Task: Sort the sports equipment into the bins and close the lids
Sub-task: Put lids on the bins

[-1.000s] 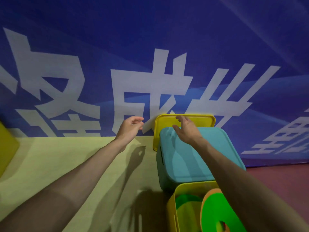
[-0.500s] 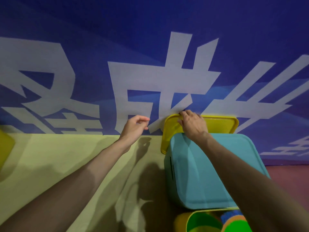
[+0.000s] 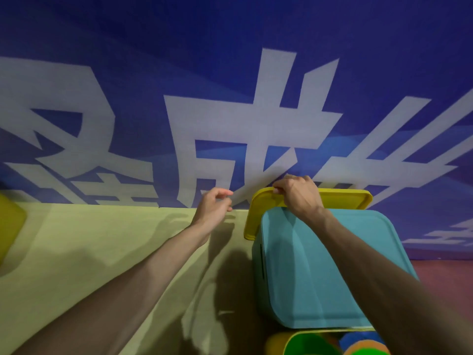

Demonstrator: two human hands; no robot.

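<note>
Far left, I log a blurred yellow object (image 3: 10, 226) at the frame edge. Yellow-green floor (image 3: 102, 252) runs back to a blue banner (image 3: 230, 73) bearing large white characters. Left hand (image 3: 213, 208): fingers loosely curled, holding nothing, above the floor. Yellow lid (image 3: 337, 199): on edge against the banner, just behind the teal bin (image 3: 320, 265). Right hand (image 3: 298, 193): curled over the lid's top rim. Teal bin: lid on. Nearest me, a yellow bin (image 3: 275, 342) holding a green piece (image 3: 307, 345). Far right, dark red floor (image 3: 448, 278).
</note>
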